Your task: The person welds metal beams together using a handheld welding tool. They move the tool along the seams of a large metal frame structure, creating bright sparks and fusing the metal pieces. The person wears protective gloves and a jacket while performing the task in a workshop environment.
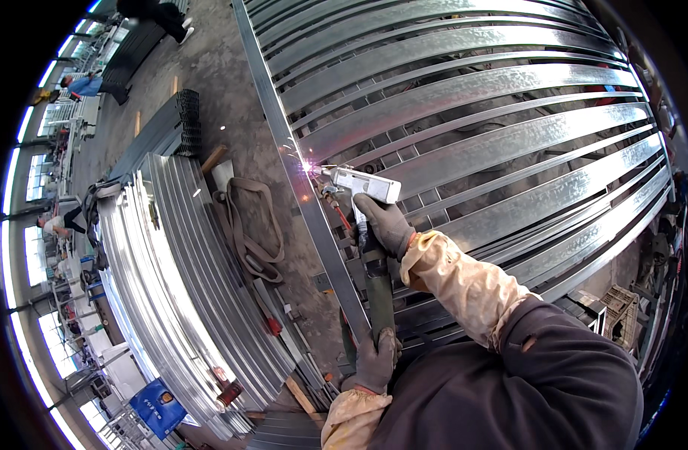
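The right grip (386, 225) curls firmly ahead of its bent arm (464, 281), the left grip (376, 360) behind it, nearer the torso (449, 397).

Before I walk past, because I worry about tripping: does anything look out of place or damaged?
Yes: a wide strap lies in a loose loop on the floor beside the stacked metal, not coiled. The dark sleeve seems to have a hole.

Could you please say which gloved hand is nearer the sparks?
The right hand, holding the white tool; the left hand is lower, by the green sheath.
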`<action>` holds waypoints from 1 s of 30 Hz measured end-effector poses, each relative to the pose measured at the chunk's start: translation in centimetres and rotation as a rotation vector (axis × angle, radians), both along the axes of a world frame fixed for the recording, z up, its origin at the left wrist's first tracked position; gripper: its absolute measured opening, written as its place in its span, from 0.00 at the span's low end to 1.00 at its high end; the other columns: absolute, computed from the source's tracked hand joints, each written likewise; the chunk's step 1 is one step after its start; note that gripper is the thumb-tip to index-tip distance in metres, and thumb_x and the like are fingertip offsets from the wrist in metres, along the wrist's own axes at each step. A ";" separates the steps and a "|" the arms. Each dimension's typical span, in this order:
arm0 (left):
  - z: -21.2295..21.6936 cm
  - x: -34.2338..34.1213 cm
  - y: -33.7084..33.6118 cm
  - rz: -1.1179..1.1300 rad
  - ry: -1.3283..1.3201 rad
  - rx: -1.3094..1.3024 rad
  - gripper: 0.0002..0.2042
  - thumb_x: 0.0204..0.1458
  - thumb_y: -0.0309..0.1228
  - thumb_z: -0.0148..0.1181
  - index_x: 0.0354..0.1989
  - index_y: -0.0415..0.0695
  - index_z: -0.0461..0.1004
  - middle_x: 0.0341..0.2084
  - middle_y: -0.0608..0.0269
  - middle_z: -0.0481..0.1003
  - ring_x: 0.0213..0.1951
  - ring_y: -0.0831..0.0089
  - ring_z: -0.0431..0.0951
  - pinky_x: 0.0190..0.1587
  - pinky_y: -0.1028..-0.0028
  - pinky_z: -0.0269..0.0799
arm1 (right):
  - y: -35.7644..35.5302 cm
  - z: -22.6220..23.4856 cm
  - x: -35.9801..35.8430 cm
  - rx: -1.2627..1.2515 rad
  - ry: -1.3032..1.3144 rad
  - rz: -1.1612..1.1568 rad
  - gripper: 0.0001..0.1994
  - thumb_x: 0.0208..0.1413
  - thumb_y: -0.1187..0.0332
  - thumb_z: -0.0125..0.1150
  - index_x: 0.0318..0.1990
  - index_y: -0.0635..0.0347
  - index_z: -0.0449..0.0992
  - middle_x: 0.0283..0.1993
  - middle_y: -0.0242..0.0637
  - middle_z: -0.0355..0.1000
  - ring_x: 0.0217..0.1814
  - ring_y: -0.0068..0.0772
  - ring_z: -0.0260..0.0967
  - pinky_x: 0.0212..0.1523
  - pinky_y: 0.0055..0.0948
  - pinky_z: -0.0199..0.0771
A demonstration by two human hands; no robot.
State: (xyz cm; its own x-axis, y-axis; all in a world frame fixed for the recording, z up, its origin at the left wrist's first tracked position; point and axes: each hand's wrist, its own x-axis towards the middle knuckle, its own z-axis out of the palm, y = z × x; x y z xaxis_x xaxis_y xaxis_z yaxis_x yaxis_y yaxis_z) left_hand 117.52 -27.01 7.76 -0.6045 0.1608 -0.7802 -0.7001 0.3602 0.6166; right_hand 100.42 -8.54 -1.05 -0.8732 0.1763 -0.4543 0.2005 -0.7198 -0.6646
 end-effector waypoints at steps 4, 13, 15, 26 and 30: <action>-1.0 0.2 -0.4 -0.010 0.020 -0.023 0.17 0.63 0.38 0.49 0.44 0.35 0.75 0.23 0.62 0.76 0.24 0.77 0.74 0.27 0.75 0.69 | 0.5 1.9 0.4 -0.098 -0.086 0.029 0.12 0.64 0.62 0.56 0.44 0.63 0.75 0.30 0.33 0.73 0.26 0.22 0.70 0.26 0.25 0.72; 1.3 1.8 -1.5 0.004 0.061 -0.014 0.16 0.63 0.37 0.51 0.40 0.34 0.77 0.23 0.63 0.77 0.24 0.77 0.75 0.29 0.74 0.71 | -0.6 3.4 1.9 -0.052 -0.002 0.046 0.10 0.65 0.63 0.55 0.43 0.60 0.74 0.29 0.31 0.72 0.21 0.25 0.71 0.22 0.25 0.73; 1.6 1.9 -1.8 -0.036 0.054 0.023 0.16 0.63 0.37 0.51 0.41 0.34 0.77 0.24 0.63 0.77 0.25 0.78 0.75 0.30 0.74 0.71 | 0.2 4.1 2.9 -0.082 -0.054 0.020 0.10 0.65 0.63 0.55 0.45 0.60 0.73 0.30 0.32 0.73 0.22 0.26 0.72 0.23 0.27 0.75; 7.4 7.3 -6.5 -0.355 0.450 -0.303 0.20 0.56 0.38 0.55 0.53 0.38 0.72 0.39 0.54 0.74 0.40 0.64 0.73 0.45 0.67 0.69 | -1.3 8.2 11.4 -0.224 0.029 0.042 0.14 0.65 0.59 0.55 0.47 0.62 0.71 0.36 0.37 0.75 0.28 0.29 0.74 0.30 0.32 0.80; 10.3 10.2 -8.1 -0.426 0.356 -0.348 0.19 0.61 0.43 0.54 0.50 0.39 0.74 0.30 0.54 0.79 0.34 0.65 0.80 0.40 0.68 0.74 | -3.0 7.5 14.7 -0.161 0.000 -0.003 0.17 0.67 0.53 0.51 0.46 0.59 0.67 0.30 0.42 0.74 0.27 0.37 0.75 0.30 0.36 0.81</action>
